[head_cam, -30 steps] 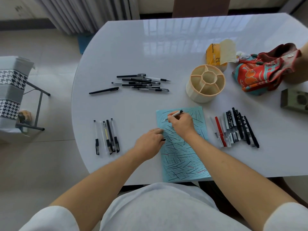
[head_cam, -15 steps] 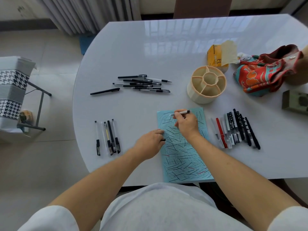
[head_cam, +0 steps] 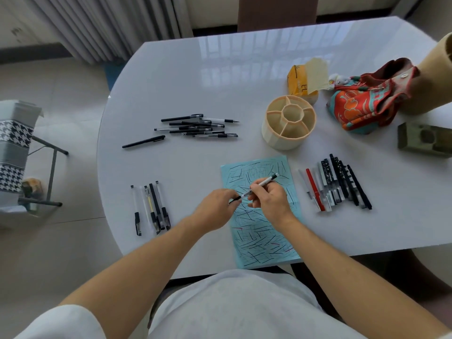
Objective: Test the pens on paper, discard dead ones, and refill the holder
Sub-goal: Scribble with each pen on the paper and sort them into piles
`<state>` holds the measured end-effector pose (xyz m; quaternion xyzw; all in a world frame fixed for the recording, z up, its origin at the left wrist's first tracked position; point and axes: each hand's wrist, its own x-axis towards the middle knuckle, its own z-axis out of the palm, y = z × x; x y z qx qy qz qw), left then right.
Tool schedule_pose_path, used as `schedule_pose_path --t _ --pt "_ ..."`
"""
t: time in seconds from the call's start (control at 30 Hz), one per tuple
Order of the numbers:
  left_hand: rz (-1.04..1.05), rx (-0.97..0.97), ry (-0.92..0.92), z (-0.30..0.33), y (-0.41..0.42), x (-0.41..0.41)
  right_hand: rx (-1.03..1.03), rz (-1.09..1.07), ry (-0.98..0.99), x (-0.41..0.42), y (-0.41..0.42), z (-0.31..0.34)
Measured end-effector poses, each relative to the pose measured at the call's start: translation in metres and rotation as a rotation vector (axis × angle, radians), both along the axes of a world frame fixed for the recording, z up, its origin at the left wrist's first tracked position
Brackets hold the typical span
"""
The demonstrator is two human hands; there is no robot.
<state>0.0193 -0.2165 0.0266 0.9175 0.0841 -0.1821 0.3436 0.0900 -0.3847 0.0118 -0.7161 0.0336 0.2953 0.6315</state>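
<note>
A light blue sheet of paper (head_cam: 263, 245) covered in scribbled lines lies at the table's near edge. Above it my right hand (head_cam: 270, 201) grips a white pen (head_cam: 265, 182) whose tip points left. My left hand (head_cam: 215, 209) pinches a black cap (head_cam: 235, 199) right at that tip. A beige round holder (head_cam: 288, 123) with empty compartments stands beyond the paper. Pens lie in three groups: several black ones (head_cam: 195, 127) at the far left, several (head_cam: 152, 207) at the near left, several mixed ones (head_cam: 335, 183) to the right of the paper.
On the white table (head_cam: 171, 77), a yellow packet (head_cam: 303, 79) and a red patterned cloth bag (head_cam: 367, 99) sit at the back right, with an olive box (head_cam: 425, 140) at the right edge. A houndstooth folding stool (head_cam: 17, 143) stands on the floor to the left.
My right hand lifted the pen off the upper paper and drew it back toward me. My left hand left the paper's edge and met the pen tip with the cap.
</note>
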Motion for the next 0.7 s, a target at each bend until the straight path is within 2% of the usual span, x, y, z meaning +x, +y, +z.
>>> schedule_pose_path --t 0.13,0.3,0.5,0.57,0.7 --pt "-0.015 -0.018 0.046 0.008 -0.005 0.004 -0.029 0.014 -0.013 -0.003 -0.005 0.000" --pt "-0.016 -0.004 0.009 0.014 -0.015 0.006 -0.062 -0.013 -0.021 -0.006 -0.010 0.003" --pt "-0.048 0.011 -0.020 0.009 -0.021 0.011 -0.214 0.065 -0.065 0.016 -0.022 0.009" --pt "-0.060 0.052 -0.046 0.002 -0.018 0.011 -0.318 0.085 -0.094 0.033 -0.034 0.009" --pt "-0.089 0.132 -0.101 -0.015 -0.004 -0.009 -0.782 0.269 -0.331 0.061 -0.075 0.001"
